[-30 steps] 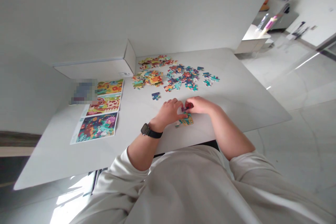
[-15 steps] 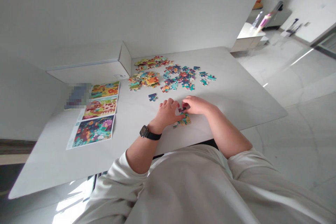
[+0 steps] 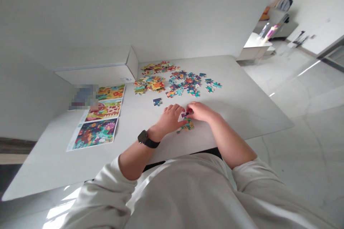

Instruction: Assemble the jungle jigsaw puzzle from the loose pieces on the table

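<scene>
Head view, left to right across a white tabletop (image 3: 243, 107). At the far left lie 3 printed puzzle pictures (image 3: 103, 110) in a column, edge to edge, with a blurred patch (image 3: 83, 97) just beside the topmost sheet. A white cardboard box (image 3: 94, 75) sits beyond them. Next come 2 heaped piles of jigsaw pieces (image 3: 148, 84), with 1 loose blue jigsaw piece (image 3: 157, 102) apart from them, nearer the person, and a wide scatter of loose pieces (image 3: 186, 84) to the right. The left hand (image 3: 168, 120), with a black-strapped smartwatch (image 3: 143, 138) on its wrist, is half-curled on the table, its fingers bent and its thumb reaching right; it is not clearly gripping anything. Under and just beyond its thumb lies a small joined group of jigsaw pieces (image 3: 188, 125), partly hidden by both hands. The right hand (image 3: 200, 111) is nearly closed, its fingertips (image 3: 190, 111) pinching a small purple jigsaw piece (image 3: 185, 115) directly above that group and just beside the left thumb. Whether the held piece touches the group cannot be told. Both forearms emerge from cream sleeves (image 3: 249, 179). Far right, beyond the table, stands a white side table (image 3: 255, 44) on a pale tiled floor (image 3: 303, 143).
</scene>
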Demonstrator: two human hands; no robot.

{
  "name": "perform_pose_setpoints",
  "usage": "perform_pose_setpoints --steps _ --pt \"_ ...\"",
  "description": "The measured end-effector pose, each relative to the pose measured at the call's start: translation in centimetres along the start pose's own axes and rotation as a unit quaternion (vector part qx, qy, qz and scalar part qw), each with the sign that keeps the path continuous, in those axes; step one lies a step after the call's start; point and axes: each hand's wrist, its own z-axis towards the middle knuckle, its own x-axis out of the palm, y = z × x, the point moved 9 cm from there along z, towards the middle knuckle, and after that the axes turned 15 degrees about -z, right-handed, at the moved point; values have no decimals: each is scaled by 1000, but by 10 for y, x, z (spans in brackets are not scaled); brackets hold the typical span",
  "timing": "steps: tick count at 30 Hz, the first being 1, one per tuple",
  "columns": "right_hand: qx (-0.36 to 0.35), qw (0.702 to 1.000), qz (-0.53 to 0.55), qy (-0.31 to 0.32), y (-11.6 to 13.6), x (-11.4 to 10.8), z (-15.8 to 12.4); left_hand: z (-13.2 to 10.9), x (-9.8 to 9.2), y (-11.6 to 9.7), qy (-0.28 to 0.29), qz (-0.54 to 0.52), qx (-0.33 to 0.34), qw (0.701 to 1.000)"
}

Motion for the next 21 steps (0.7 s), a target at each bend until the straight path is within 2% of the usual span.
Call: perform_pose_setpoints --steps 3,6,11,17,19,21 --pt "-17 1000 5 -10 1 1 0 -16 4 -13 34 -31 96 994" --pt "-19 1000 13 -13 1 1 0 -29 9 -14 56 -46 152 986" --pt "-6 999 35 -30 -1 -5 -1 -28 13 -2 65 -27 156 985" --pt "21 997 10 -72 -26 -35 -1 -21 5 -4 73 -62 181 979" --pt "29 998 -7 -58 -39 -41 4 -20 -6 4 48 -86 179 979" --pt "44 998 -25 -46 -54 -44 12 -19 -21 22 0 -88 154 984"
